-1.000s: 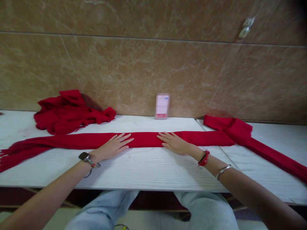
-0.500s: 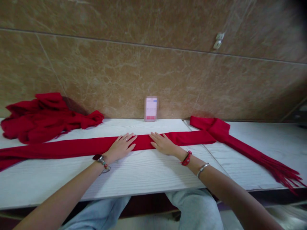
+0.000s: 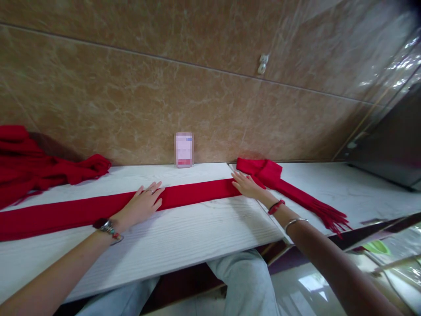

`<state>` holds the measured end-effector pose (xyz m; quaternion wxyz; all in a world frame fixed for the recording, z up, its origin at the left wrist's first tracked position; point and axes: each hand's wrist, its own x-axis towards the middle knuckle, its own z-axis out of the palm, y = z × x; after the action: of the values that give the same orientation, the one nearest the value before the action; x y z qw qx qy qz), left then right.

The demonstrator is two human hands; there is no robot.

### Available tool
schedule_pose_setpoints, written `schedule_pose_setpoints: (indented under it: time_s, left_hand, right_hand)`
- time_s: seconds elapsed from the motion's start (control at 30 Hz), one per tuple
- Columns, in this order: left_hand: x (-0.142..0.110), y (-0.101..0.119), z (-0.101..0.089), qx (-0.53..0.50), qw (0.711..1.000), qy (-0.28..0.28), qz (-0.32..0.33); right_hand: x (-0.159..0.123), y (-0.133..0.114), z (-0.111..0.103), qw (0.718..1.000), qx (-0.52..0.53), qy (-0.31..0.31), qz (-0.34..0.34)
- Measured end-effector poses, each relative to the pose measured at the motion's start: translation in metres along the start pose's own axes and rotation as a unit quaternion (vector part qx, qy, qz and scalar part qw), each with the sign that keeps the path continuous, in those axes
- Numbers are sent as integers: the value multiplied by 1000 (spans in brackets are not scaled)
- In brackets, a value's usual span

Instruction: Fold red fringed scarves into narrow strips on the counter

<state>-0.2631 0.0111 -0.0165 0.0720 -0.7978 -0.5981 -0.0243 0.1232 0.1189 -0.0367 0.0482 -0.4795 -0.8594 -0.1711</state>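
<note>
A long red scarf [image 3: 197,194] lies flattened in a narrow strip across the white table, running out of view on the left. Its right part folds over near the wall and trails off to a fringed end [image 3: 332,217]. My left hand [image 3: 143,204] rests flat on the strip with fingers spread. Farther right, my right hand [image 3: 246,185] lies on the scarf close to the fold, fingers stretched out. Neither hand grips the cloth.
Heaped red fabric [image 3: 42,164] sits at the back left. A phone-like blurred card [image 3: 184,150] leans against the brown marbled wall [image 3: 148,101]. The white table [image 3: 184,232] has a seam on the right. A dark grey box-shaped object [image 3: 391,140] stands at the far right.
My right hand has slid to the right along the scarf, smoothing out its wrinkles. My left hand stays on the strip. The view has turned to the right.
</note>
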Motion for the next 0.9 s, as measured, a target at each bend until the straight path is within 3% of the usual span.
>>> schedule_pose_setpoints:
  time_s: [0.1,0.17,0.23,0.4,0.5,0.6,0.73,0.8,0.9]
  left_hand:
    - [18,22,-3,-34,998,23,48]
    - [26,32,2,-47,996,18,77]
    - [30,35,11,-43,995,11,92]
    - [29,32,21,-41,995,27,91]
    - [28,36,17,-51,995,28,83]
    - [28,43,11,-58,995,22,76]
    - [18,41,3,-63,996,10,64]
    - [6,27,1,-56,998,0,37]
    - [-26,-15,-1,-31,999,-21,-13]
  right_hand:
    - [18,-34,-4,996,39,-4,-76]
    - [20,-40,0,992,54,-20,-113]
    - [14,-26,7,992,52,-33,-108]
    - [-16,43,16,998,30,-46,-34]
    - [-11,48,10,999,32,-36,-19]
    - [20,1,-1,997,65,-7,-36]
    - [59,-100,-17,966,195,17,-169]
    - [62,-137,-21,956,215,5,-199]
    - [57,-154,-16,959,202,9,-201]
